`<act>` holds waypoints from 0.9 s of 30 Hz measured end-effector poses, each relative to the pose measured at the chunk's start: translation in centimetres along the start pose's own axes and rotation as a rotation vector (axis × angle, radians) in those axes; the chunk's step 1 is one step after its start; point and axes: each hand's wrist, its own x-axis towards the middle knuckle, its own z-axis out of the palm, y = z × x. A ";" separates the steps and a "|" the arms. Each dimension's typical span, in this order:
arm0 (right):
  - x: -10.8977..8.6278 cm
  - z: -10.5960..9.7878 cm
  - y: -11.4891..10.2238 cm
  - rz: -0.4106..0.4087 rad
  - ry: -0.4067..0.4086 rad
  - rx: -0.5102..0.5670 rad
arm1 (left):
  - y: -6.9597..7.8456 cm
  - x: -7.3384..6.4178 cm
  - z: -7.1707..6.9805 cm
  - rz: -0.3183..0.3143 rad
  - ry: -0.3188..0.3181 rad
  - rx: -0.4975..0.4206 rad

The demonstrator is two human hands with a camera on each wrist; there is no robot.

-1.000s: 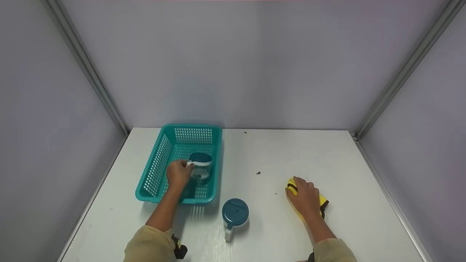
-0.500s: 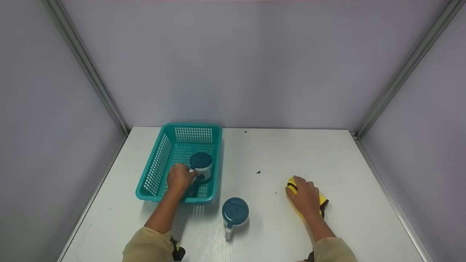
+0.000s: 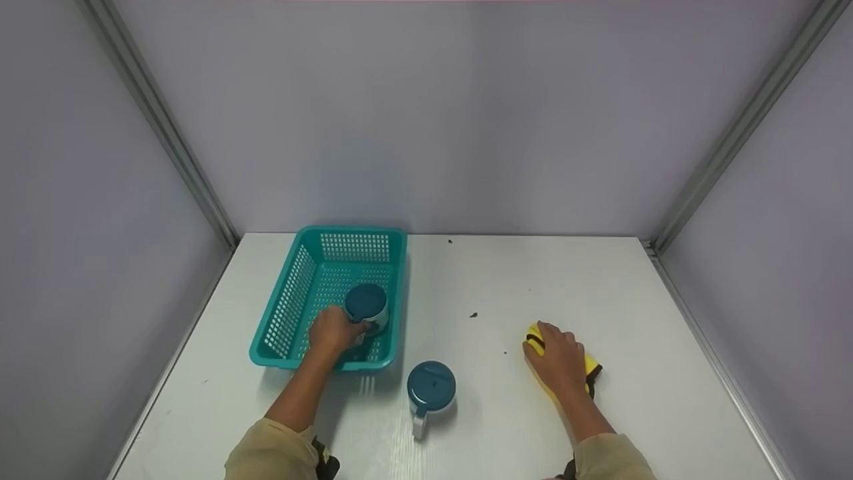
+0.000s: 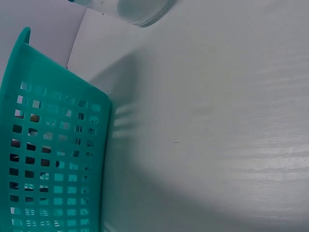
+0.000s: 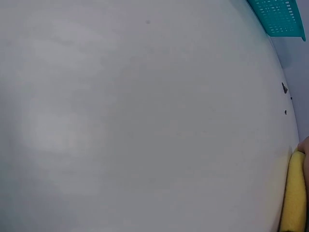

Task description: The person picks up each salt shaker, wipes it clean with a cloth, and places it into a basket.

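Observation:
Inside the teal basket (image 3: 266,333), my left hand (image 3: 331,331) grips the handle of a clear jar with a blue lid (image 3: 366,301). The jar is upright near the basket's right wall, its handle mostly covered by my fingers. A second blue-lidded jar (image 3: 431,387) stands on the table just outside the basket, handle towards me; its clear base (image 4: 145,12) enters the top of the left wrist view. To the right, my right hand (image 3: 558,357) holds a yellow cloth with black edging (image 3: 592,368) down against the table. Part of the cloth (image 5: 294,198) edges into the right wrist view.
Small dark bits (image 3: 474,315) lie on the white table (image 3: 493,433) between basket and cloth, with another near the back edge. Grey-white panels (image 3: 426,120) enclose the table at the back and both sides.
The jar in my left hand has gone from tilted to upright and come slightly towards me in the basket. My left hand has shifted a little nearer and to the right. The right hand stays put.

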 end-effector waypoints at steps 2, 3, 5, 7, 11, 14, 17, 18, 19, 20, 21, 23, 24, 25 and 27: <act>0.0 0.0 0.0 -0.001 -0.001 -0.001 | 0.1 -0.1 0.1 -0.013 -0.022 -0.001; 0.0 0.0 0.1 -0.003 0.000 -0.004 | 0.2 -0.1 0.2 -0.017 -0.030 -0.003; 0.0 0.1 0.1 -0.005 0.002 -0.008 | 0.4 -0.2 0.2 -0.018 -0.044 -0.008; 0.0 0.2 0.1 -0.004 0.002 -0.013 | 0.5 -0.3 0.3 -0.018 -0.050 -0.013; 0.0 0.3 0.1 0.001 -0.001 -0.011 | 0.6 -0.4 0.4 -0.008 -0.054 -0.011; 0.0 0.2 0.1 0.002 0.001 -0.005 | 0.7 -0.4 0.4 -0.008 -0.060 -0.008; 0.0 0.2 0.1 0.000 0.002 -0.001 | 0.7 -0.4 0.5 -0.008 -0.069 -0.008; 0.0 0.2 0.1 0.001 0.002 -0.001 | 0.7 -0.4 0.5 -0.009 -0.073 -0.009; 0.0 0.2 0.1 0.001 0.002 -0.001 | 0.6 -0.4 0.5 -0.008 -0.076 -0.010; 0.0 0.2 0.1 0.003 0.001 -0.001 | 0.6 -0.4 0.6 -0.008 -0.077 -0.010; 0.0 0.2 0.1 0.004 -0.001 -0.001 | 0.6 -0.4 0.6 -0.007 -0.078 -0.011; 0.0 0.2 0.1 0.009 -0.005 0.000 | 0.6 -0.5 0.5 -0.017 -0.090 -0.021; 0.0 0.2 0.1 0.011 -0.006 0.002 | 0.7 -0.5 0.4 -0.023 -0.096 -0.023; 0.0 0.2 0.0 0.013 -0.007 0.004 | 0.7 -0.5 0.4 -0.025 -0.100 -0.021; 0.0 0.1 0.0 0.016 -0.007 0.009 | 0.9 -0.7 0.1 -0.028 -0.115 -0.012</act>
